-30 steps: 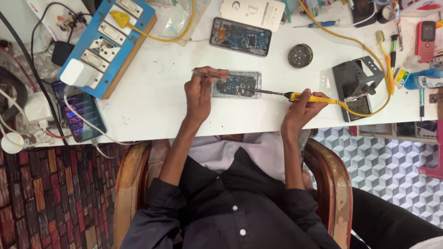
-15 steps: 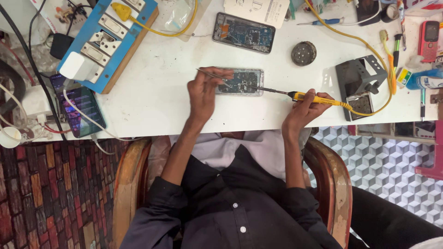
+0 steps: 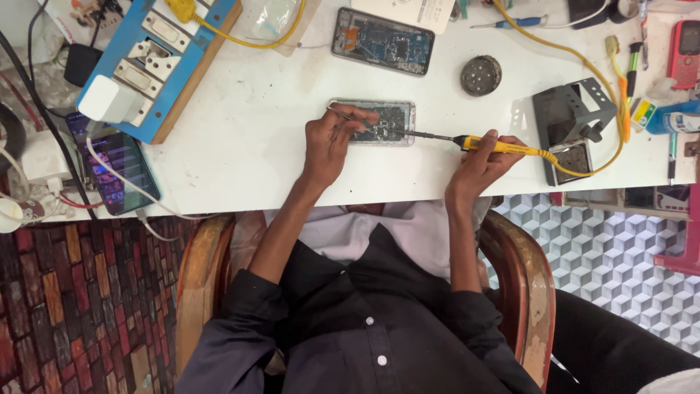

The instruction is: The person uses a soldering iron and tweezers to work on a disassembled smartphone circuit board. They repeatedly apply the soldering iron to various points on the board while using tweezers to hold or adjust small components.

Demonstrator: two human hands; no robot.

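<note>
**Soldering at a crowded white surface**

We are working at a white surface (image 3: 240, 146), sitting in a wooden chair (image 3: 200, 277) over patterned floor tiles. Our left hand (image 3: 332, 142) is pinching a thin wire (image 3: 343, 113), grip together, over the opened phone (image 3: 383, 122) lying mid-surface. Our right hand (image 3: 481, 164) is clamped around the yellow soldering iron (image 3: 496, 146), its tip touching the phone. A second opened phone (image 3: 383, 41) is lying beyond, a blue socket board (image 3: 157, 62) left, an iron stand (image 3: 572, 117) right.
</note>
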